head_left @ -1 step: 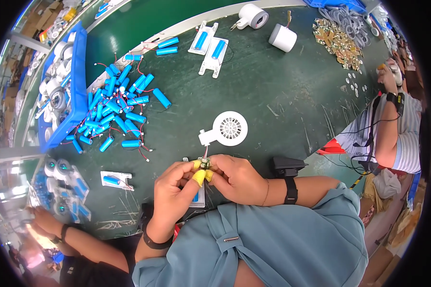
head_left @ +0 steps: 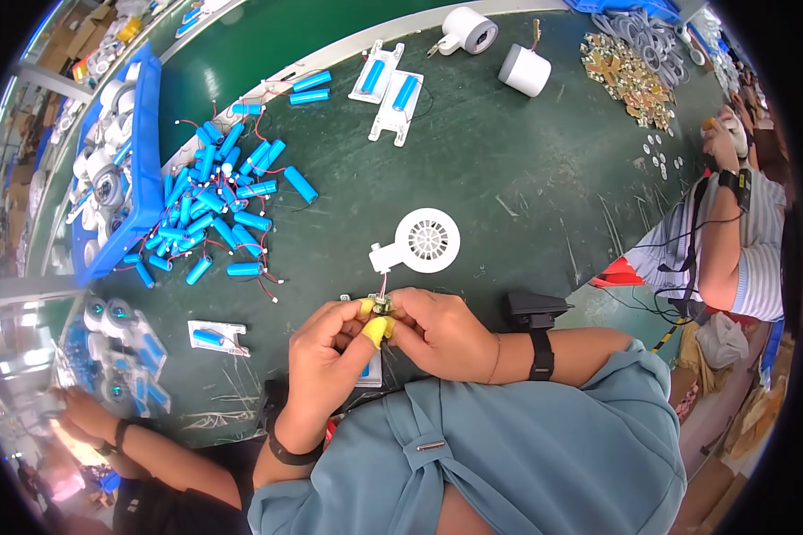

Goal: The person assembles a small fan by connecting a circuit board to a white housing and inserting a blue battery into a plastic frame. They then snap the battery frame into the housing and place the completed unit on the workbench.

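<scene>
Currently both hands busy over the desk (head_left: 500, 241), thumbs and fingers meeting at one small green circuit board (head_left: 382, 306). Clock read from that board, 12 pointing away from the wearer.

Left hand (head_left: 327, 349): thumb and forefinger pinched on the board from its 7 to 10 o'clock side, yellow covers on the tips. Right hand (head_left: 439, 334): closed on the same board from 2 to 5 o'clock, a yellow cover at the thumb. The tips crowd together, so exact contact is partly hidden.

Thin wires (head_left: 384, 283) leave the board towards 12, reaching the stub of a white round-grilled part (head_left: 428, 241), which lies flat at 1 o'clock, near the hands.

At 6, partly beneath the hands: a white holder (head_left: 376, 370) with a blue cell. Just below 9: another white holder (head_left: 233, 339), likewise loaded. At 12, farther off: a pair of loaded holders (head_left: 391, 120), touching or nearly so.

At 10: a loose heap of blue cells (head_left: 210, 198) with red leads, beside a blue bin (head_left: 147, 178) of white parts. At 1, far: a white cylindrical housing (head_left: 525, 73). Between 1 and 2: heaped circuit boards (head_left: 629, 85). At 2: scattered white discs (head_left: 659, 160). At 3: a black device (head_left: 537, 309).

Co-worker's hand (head_left: 85, 415) at 8, well apart.
</scene>
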`<state>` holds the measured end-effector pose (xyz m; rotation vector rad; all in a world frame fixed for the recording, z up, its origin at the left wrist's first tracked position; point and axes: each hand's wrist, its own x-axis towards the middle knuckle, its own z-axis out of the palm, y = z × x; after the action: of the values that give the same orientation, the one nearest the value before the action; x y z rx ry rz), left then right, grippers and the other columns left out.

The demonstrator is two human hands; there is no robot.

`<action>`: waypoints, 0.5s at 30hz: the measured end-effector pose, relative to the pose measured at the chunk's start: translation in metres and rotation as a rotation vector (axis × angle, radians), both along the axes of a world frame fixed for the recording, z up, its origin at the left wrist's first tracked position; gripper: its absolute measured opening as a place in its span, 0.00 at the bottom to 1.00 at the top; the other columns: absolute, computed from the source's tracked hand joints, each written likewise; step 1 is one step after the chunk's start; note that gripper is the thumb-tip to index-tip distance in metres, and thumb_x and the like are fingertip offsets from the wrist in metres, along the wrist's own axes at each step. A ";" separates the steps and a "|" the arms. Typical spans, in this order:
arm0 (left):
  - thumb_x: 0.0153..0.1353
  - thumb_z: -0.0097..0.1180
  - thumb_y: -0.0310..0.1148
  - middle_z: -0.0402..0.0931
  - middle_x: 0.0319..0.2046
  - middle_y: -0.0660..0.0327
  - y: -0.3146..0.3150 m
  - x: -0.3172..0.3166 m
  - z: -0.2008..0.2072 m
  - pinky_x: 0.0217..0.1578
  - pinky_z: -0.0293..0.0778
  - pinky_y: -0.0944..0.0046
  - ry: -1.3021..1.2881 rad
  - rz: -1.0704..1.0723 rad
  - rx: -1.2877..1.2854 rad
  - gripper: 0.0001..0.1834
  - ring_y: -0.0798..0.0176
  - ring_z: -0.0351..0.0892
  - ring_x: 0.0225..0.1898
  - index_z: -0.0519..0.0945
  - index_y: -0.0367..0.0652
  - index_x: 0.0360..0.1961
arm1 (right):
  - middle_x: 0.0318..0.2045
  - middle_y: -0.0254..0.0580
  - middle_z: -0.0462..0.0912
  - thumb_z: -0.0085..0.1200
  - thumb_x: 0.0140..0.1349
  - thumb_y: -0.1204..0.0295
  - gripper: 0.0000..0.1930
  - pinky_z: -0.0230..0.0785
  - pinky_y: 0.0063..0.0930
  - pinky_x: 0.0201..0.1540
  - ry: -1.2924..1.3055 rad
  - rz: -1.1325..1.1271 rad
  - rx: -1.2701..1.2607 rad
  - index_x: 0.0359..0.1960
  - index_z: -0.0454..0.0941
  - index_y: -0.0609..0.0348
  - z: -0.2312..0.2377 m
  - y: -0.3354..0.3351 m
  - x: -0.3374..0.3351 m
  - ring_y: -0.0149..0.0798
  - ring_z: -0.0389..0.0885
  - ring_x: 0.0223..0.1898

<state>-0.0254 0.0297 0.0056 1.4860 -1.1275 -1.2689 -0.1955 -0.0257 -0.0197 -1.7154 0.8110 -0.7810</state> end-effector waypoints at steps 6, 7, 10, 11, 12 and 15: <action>0.54 0.60 0.17 0.77 0.31 0.64 -0.009 -0.012 0.006 0.26 0.72 0.77 -0.316 0.015 -0.065 0.11 0.78 0.76 0.28 0.79 0.31 0.40 | 0.28 0.44 0.80 0.58 0.57 0.77 0.10 0.74 0.29 0.27 0.115 0.023 -0.031 0.40 0.73 0.64 0.002 0.000 -0.004 0.39 0.82 0.27; 0.52 0.62 0.19 0.77 0.30 0.62 -0.011 -0.012 0.007 0.25 0.72 0.75 -0.353 0.013 -0.064 0.11 0.75 0.76 0.26 0.80 0.32 0.38 | 0.27 0.45 0.80 0.59 0.56 0.77 0.10 0.73 0.30 0.27 0.126 0.014 -0.059 0.38 0.73 0.64 0.001 0.000 -0.004 0.40 0.82 0.26; 0.48 0.64 0.21 0.77 0.28 0.60 -0.013 -0.015 0.008 0.23 0.73 0.72 -0.441 0.006 -0.096 0.12 0.72 0.76 0.22 0.80 0.34 0.36 | 0.27 0.45 0.79 0.59 0.55 0.76 0.11 0.73 0.32 0.26 0.112 0.007 -0.118 0.37 0.72 0.64 -0.004 0.000 -0.002 0.43 0.81 0.25; 0.47 0.64 0.21 0.77 0.28 0.59 -0.013 -0.016 0.007 0.23 0.73 0.71 -0.491 0.011 -0.126 0.12 0.71 0.76 0.21 0.80 0.34 0.36 | 0.27 0.45 0.79 0.59 0.55 0.76 0.11 0.73 0.32 0.26 0.112 -0.001 -0.118 0.37 0.72 0.64 -0.003 0.000 -0.002 0.43 0.81 0.25; 0.47 0.64 0.21 0.77 0.28 0.59 -0.013 -0.017 0.005 0.23 0.73 0.71 -0.493 0.004 -0.128 0.12 0.71 0.76 0.21 0.80 0.34 0.36 | 0.27 0.46 0.79 0.59 0.55 0.76 0.11 0.73 0.33 0.26 0.099 -0.004 -0.126 0.38 0.72 0.64 -0.002 0.000 -0.002 0.44 0.81 0.25; 0.46 0.63 0.21 0.78 0.28 0.58 -0.012 -0.019 0.002 0.22 0.74 0.70 -0.532 0.042 -0.212 0.12 0.70 0.76 0.20 0.80 0.34 0.35 | 0.27 0.47 0.79 0.59 0.55 0.76 0.11 0.73 0.34 0.27 0.072 -0.010 -0.133 0.38 0.72 0.64 -0.004 0.000 -0.002 0.45 0.80 0.25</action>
<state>-0.0445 0.0174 0.0074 1.7198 -1.5076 -0.7075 -0.1975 -0.0253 -0.0237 -1.8683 0.8325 -0.7992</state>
